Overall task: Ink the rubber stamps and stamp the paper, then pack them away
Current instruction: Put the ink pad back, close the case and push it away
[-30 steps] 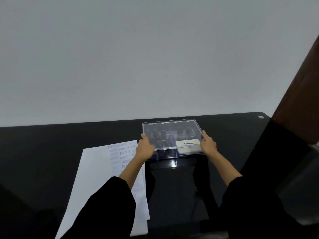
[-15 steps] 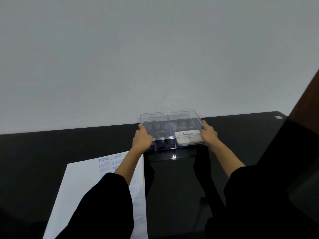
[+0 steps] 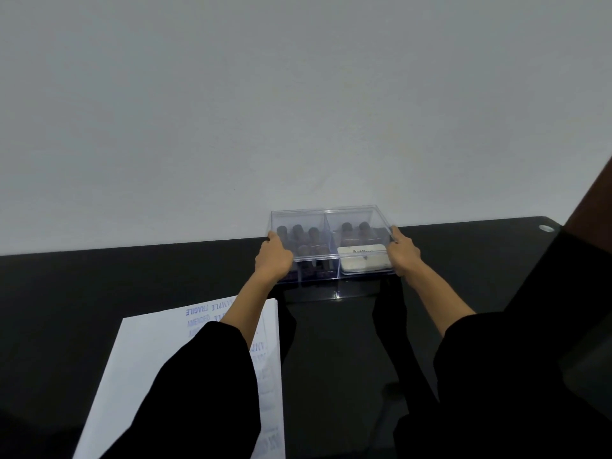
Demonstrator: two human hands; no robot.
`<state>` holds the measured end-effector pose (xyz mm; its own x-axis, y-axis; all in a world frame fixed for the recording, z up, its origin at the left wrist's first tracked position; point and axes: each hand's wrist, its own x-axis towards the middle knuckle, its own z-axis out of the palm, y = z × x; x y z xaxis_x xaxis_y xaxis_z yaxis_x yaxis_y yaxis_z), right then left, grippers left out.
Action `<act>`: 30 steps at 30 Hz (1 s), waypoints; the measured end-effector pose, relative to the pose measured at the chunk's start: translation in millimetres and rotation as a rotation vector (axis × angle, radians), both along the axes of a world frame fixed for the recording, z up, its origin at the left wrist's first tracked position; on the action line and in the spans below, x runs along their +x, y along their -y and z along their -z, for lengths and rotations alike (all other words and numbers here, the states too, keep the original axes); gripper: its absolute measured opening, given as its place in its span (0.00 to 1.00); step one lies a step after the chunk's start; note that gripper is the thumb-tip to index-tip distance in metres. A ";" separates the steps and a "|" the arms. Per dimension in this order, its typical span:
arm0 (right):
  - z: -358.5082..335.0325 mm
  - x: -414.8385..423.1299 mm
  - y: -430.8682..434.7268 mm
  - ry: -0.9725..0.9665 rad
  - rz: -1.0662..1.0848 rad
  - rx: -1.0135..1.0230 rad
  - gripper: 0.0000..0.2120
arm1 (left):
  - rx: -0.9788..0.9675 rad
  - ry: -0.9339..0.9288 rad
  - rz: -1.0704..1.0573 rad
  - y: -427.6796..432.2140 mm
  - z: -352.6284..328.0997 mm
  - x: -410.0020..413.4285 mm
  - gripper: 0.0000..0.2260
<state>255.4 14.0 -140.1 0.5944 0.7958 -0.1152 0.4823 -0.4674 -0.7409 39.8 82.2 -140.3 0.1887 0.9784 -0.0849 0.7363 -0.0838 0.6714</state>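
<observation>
Stamps [image 3: 314, 236] with dark rounded handles stand packed in a clear box [image 3: 328, 217], whose lid is on. A divider runs front to back through the middle. The half toward 9 o'clock holds only stamps. The half toward 3 o'clock holds more stamps at the rear and a white ink pad [image 3: 364, 264] at the front, its printed label partly readable through the plastic.

The box sits at 12 o'clock from the person, by the far edge of the table [image 3: 99, 286] and close to the wall [image 3: 298, 94]. Its reflection shows in the glossy black top just below it, but whether it rests on the surface or is held slightly clear cannot be told.

The left grip [image 3: 273, 260] clasps the box's 9 o'clock end, thumb on the lid's edge and fingers round the side. The right grip [image 3: 404, 256] clasps the 3 o'clock end the same way. Both are bare hands, each holding the box, with forearms stretched forward from black sleeves [image 3: 198, 392].

At 8 o'clock from the box lies white paper [image 3: 149, 359], seemingly more than one sheet, with blue stamped words along its far edge, partly hidden by the left arm. At 3 o'clock from the box a small round hole [image 3: 545, 228] shows near the table's far corner, and a brown panel [image 3: 592, 193] rises beyond it.
</observation>
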 end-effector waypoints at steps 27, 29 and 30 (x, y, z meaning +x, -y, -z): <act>9.7 -141.4 121.7 0.137 -0.180 0.029 0.22 | 0.070 0.178 0.003 102.0 -23.3 -136.3 0.15; 6.8 -166.0 135.2 0.177 -0.294 -0.025 0.22 | 0.074 0.154 -0.011 123.5 -19.6 -151.7 0.14; 5.9 -177.1 142.3 0.192 -0.337 -0.055 0.21 | 0.075 0.138 -0.028 133.8 -16.7 -158.9 0.14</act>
